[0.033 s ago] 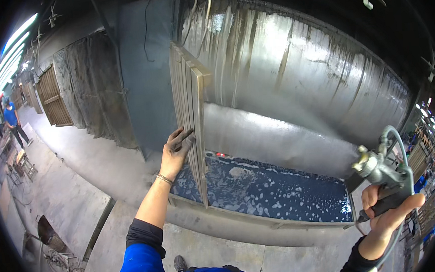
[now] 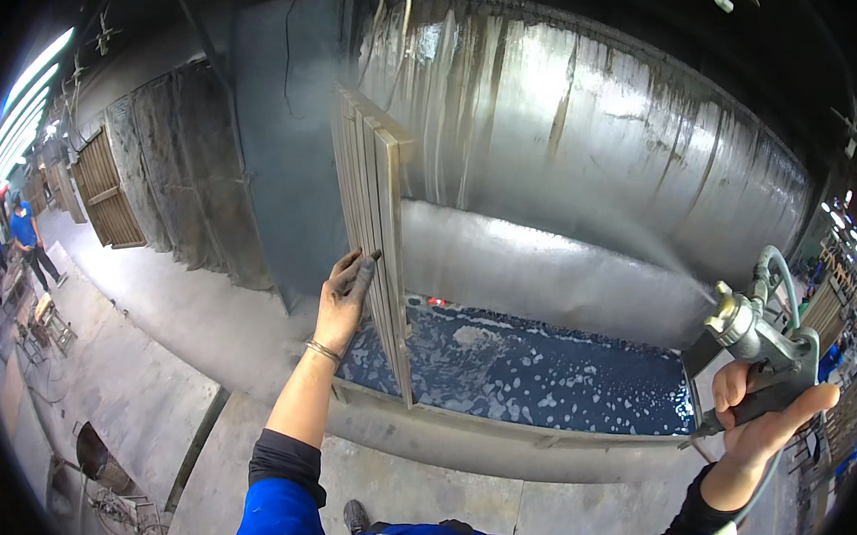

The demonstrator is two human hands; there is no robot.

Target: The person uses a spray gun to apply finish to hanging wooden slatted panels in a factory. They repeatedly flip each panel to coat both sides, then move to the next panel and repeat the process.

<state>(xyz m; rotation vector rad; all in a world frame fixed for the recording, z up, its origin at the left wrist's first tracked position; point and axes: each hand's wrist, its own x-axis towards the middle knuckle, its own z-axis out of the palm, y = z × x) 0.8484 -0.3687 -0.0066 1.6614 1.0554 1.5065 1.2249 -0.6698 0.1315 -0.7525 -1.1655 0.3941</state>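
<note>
I have the right hand [image 2: 764, 431] at four o'clock, fingers wrapped firmly around the handle of a metal spray gun [image 2: 762, 337]. A hose [image 2: 792, 289] curves off the gun, and a thin mist [image 2: 658, 251] fans from its nozzle toward ten o'clock. My left hand [image 2: 344, 297] sits just left of centre, fingers bunched against the slatted face of a panel [image 2: 378, 207]; I cannot tell whether they clamp it. That panel stands nearly upright around the middle of my view, its foot at the front rim of a trough [image 2: 537, 438]. Dark, foam-flecked water [image 2: 553, 373] fills the trough toward five o'clock. Behind it, a streaked metal wall [image 2: 558, 132] rises at one o'clock. A person in a blue shirt [image 2: 22, 229] stands far off at nine o'clock.
</note>
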